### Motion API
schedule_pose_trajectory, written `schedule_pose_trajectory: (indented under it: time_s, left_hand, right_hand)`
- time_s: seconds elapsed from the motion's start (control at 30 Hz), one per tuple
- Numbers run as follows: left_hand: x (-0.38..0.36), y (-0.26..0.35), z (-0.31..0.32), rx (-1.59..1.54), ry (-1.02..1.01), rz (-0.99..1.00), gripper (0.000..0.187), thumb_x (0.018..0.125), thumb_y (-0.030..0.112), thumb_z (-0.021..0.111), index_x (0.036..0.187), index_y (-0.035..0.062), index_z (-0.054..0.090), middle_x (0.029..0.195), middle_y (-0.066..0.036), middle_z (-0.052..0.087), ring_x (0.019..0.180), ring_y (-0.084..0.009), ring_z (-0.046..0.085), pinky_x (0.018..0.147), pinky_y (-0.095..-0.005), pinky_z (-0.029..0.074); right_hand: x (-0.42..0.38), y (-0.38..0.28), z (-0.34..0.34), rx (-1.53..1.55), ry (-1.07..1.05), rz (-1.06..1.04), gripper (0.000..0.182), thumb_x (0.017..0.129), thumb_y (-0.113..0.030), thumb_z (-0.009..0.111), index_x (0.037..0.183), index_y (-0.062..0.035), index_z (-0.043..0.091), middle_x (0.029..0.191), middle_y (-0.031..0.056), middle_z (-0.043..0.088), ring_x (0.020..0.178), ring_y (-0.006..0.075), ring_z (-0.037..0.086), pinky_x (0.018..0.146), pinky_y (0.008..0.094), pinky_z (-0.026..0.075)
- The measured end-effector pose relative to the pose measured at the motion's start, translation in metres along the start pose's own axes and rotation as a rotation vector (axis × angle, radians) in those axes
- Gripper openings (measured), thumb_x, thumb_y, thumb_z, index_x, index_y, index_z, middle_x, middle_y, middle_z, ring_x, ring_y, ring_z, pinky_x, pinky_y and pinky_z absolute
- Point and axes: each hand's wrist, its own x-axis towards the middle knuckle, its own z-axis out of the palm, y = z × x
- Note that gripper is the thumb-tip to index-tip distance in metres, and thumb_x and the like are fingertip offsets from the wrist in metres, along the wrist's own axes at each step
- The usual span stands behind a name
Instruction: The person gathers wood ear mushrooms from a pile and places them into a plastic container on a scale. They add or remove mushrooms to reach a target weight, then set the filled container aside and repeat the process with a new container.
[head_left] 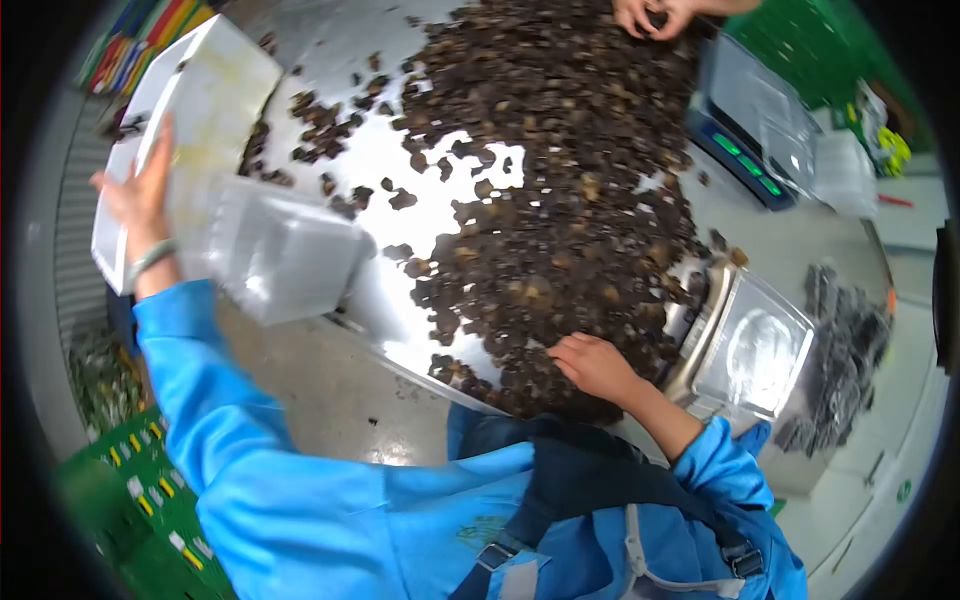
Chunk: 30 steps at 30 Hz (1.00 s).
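A big heap of dark brown dried pieces [560,200] covers a shiny metal table [370,170]. My right hand [590,365] rests on the near edge of the heap, fingers curled into the pieces. My left hand [140,200] is raised at the left and holds a clear plastic container [275,250], blurred by motion, just above the table's edge. Behind that hand a white tray [200,100] leans at the table's far left.
A weighing scale [755,350] with a steel pan stands right of my right hand. A second scale [755,120] sits at the far right. Another person's hands [655,15] work at the heap's far end. Green crates [140,510] stand on the floor.
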Motion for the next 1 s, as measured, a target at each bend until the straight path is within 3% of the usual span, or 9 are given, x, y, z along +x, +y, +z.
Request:
schedule_pose_trajectory:
  time_s: [0.03, 0.07, 0.2, 0.23, 0.3, 0.43, 0.7, 0.77, 1.0]
  left_hand:
    - [0.02, 0.021, 0.012, 0.027, 0.086, 0.09, 0.107, 0.098, 0.063, 0.051, 0.157, 0.0, -0.011, 0.162, -0.032, 0.006, 0.148, -0.053, 0.019, 0.113, -0.0684, 0.037]
    - [-0.005, -0.005, 0.046, 0.109, 0.25, 0.146, 0.092, 0.101, 0.056, 0.052, 0.159, 0.0048, 0.002, 0.162, -0.027, 0.015, 0.145, -0.0507, 0.03, 0.115, -0.0622, 0.039]
    - [-0.066, -0.131, -0.022, 1.47, -0.521, 0.201, 0.054, 0.104, 0.037, 0.056, 0.141, -0.0015, 0.051, 0.141, -0.016, 0.055, 0.123, -0.0253, 0.058, 0.102, -0.0375, 0.05]
    - [-0.03, -0.187, -0.131, 1.427, -0.689, 0.079, 0.042, 0.097, 0.014, 0.063, 0.137, 0.0044, 0.055, 0.127, -0.009, 0.058, 0.111, -0.0198, 0.06, 0.092, -0.0322, 0.051]
    - [-0.234, -0.24, -0.013, 1.412, -0.733, -0.115, 0.069, 0.074, 0.027, 0.084, 0.134, 0.0058, 0.056, 0.13, -0.014, 0.058, 0.119, -0.0297, 0.057, 0.105, -0.0413, 0.041]
    - [-0.319, -0.301, -0.089, 1.694, -1.551, 0.465, 0.075, 0.073, 0.06, 0.079, 0.137, 0.0257, 0.062, 0.154, -0.013, 0.042, 0.144, -0.0421, 0.031, 0.117, -0.0638, 0.02]
    - [-0.226, -0.37, -0.028, 1.907, -0.963, 0.384, 0.065, 0.086, 0.046, 0.074, 0.142, 0.0179, 0.057, 0.157, -0.019, 0.035, 0.144, -0.0468, 0.028, 0.117, -0.066, 0.017]
    - [-0.225, -0.373, -0.026, 1.816, -1.004, 0.119, 0.064, 0.086, 0.048, 0.074, 0.139, 0.0147, 0.059, 0.149, -0.021, 0.043, 0.136, -0.0446, 0.038, 0.114, -0.0586, 0.026]
    - [-0.319, -0.346, -0.051, 1.515, -1.389, 0.277, 0.061, 0.073, 0.025, 0.085, 0.126, 0.0103, 0.061, 0.132, -0.014, 0.053, 0.127, -0.0383, 0.046, 0.106, -0.0552, 0.035]
  right_hand:
    - [0.001, -0.001, -0.002, 0.016, 0.097, 0.01, 0.026, 0.085, -0.01, 0.069, 0.111, -0.0064, 0.066, 0.103, 0.0082, 0.065, 0.103, 0.0295, 0.062, 0.089, 0.04, 0.052]
    - [0.002, -0.002, -0.002, 0.034, 0.196, 0.014, 0.028, 0.085, -0.01, 0.069, 0.113, -0.006, 0.065, 0.106, 0.0087, 0.064, 0.105, 0.0301, 0.061, 0.091, 0.0404, 0.052]
    - [0.006, 0.002, -0.014, -0.058, 0.47, 0.268, 0.053, 0.083, -0.012, 0.074, 0.133, -0.0063, 0.057, 0.127, 0.0123, 0.055, 0.121, 0.0338, 0.05, 0.101, 0.0472, 0.043]
    - [0.005, 0.006, -0.014, -0.081, 0.504, 0.328, 0.062, 0.082, -0.017, 0.077, 0.138, -0.0074, 0.053, 0.135, 0.0137, 0.05, 0.127, 0.0355, 0.046, 0.104, 0.0498, 0.04]
    - [0.001, 0.01, -0.015, -0.131, 0.528, 0.358, 0.075, 0.079, -0.026, 0.081, 0.144, -0.0085, 0.048, 0.144, 0.0164, 0.044, 0.134, 0.039, 0.04, 0.11, 0.0535, 0.035]
    - [-0.008, 0.022, 0.012, -0.346, 0.236, 0.227, 0.087, 0.08, -0.049, 0.077, 0.151, -0.0158, 0.041, 0.159, 0.0166, 0.033, 0.147, 0.0385, 0.028, 0.119, 0.0594, 0.023]
    - [0.094, 0.067, -0.05, -0.468, 0.298, 0.244, 0.09, 0.075, -0.045, 0.082, 0.152, -0.0183, 0.043, 0.159, 0.0152, 0.033, 0.145, 0.0372, 0.031, 0.115, 0.0624, 0.028]
    - [0.098, 0.068, -0.05, -0.4, 0.303, 0.238, 0.083, 0.074, -0.037, 0.083, 0.146, -0.0163, 0.048, 0.153, 0.0128, 0.04, 0.136, 0.0354, 0.04, 0.108, 0.0553, 0.038]
    - [0.043, 0.035, 0.002, -0.238, 0.27, 0.108, 0.062, 0.076, -0.024, 0.08, 0.132, -0.0133, 0.056, 0.139, 0.0084, 0.051, 0.123, 0.0297, 0.049, 0.099, 0.0444, 0.046]
